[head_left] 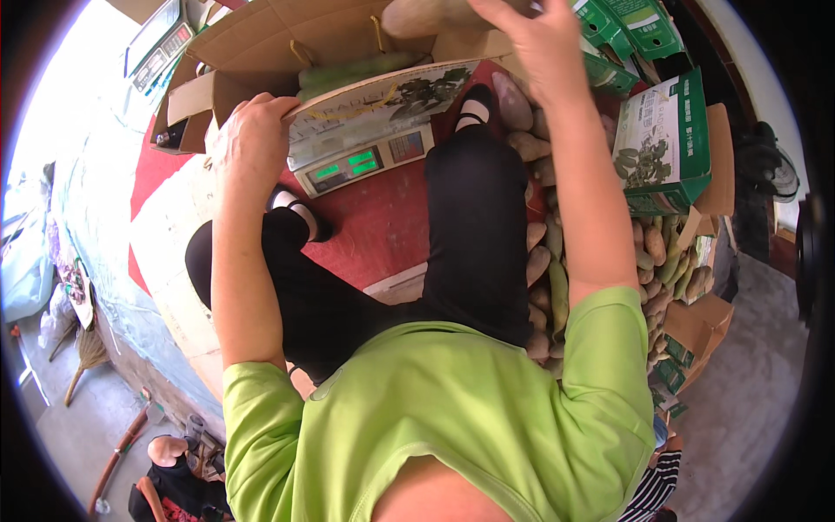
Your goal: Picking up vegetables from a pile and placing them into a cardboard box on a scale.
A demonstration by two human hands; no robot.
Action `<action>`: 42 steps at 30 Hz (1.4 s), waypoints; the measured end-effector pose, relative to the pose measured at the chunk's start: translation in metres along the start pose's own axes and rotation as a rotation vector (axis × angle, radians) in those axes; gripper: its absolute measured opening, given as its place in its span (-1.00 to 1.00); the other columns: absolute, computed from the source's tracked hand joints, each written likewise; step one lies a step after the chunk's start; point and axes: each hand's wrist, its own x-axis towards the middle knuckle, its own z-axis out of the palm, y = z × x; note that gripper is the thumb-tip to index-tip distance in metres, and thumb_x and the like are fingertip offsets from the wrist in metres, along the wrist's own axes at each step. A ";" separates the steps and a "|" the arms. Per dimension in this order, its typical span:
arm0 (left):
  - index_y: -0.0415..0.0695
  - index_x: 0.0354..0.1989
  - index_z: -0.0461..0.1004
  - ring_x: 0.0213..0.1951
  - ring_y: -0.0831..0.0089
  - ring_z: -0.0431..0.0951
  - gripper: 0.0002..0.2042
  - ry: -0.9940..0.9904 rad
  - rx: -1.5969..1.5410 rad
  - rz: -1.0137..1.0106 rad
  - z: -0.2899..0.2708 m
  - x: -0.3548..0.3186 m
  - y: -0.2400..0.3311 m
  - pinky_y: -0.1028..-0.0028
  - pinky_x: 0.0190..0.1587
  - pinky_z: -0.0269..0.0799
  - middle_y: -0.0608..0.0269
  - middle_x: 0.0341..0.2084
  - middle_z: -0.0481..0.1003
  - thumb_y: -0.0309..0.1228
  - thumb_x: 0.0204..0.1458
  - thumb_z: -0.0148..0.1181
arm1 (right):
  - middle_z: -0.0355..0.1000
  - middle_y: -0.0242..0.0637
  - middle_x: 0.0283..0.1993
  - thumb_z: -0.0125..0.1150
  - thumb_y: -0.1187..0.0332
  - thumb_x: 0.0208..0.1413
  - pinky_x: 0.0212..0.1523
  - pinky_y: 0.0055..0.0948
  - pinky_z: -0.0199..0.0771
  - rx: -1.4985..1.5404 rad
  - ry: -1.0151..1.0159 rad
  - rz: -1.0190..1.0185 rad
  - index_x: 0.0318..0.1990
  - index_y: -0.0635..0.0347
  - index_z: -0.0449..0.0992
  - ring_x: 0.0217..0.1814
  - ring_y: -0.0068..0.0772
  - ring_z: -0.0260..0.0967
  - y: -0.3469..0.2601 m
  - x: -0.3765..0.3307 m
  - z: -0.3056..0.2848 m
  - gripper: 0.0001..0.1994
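In front of me a cardboard box (348,122) with a printed white side and yellow cord handles rests on a digital scale (409,146) with lit green figures. Long green radishes (361,71) lie inside it. My left hand (252,130) is closed over the box's near left corner, fingers hooked on the rim. At the top edge of the picture, my right hand (544,43) grips a large, brownish radish (426,17) above the box's far right side. The tips of its fingers are cut off by the frame.
Piled radishes (539,252) lie along my right leg. A green and white carton (665,139) stands beyond them, with more green cartons (622,35) behind. Another scale (161,48) is at far left. Two people (178,483) are partly visible behind me; a broom (87,357) lies left.
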 end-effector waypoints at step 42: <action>-0.09 -0.14 0.55 -0.20 0.15 0.51 -0.79 0.058 0.007 -0.032 0.001 -0.002 0.002 0.28 -0.18 0.40 0.17 -0.34 0.50 -0.41 0.04 0.13 | 0.39 -0.25 -0.08 0.36 0.01 -0.04 0.02 -0.19 0.35 0.417 0.409 1.362 -0.03 0.14 0.40 -0.05 -0.30 0.38 0.317 -0.423 -0.196 -0.48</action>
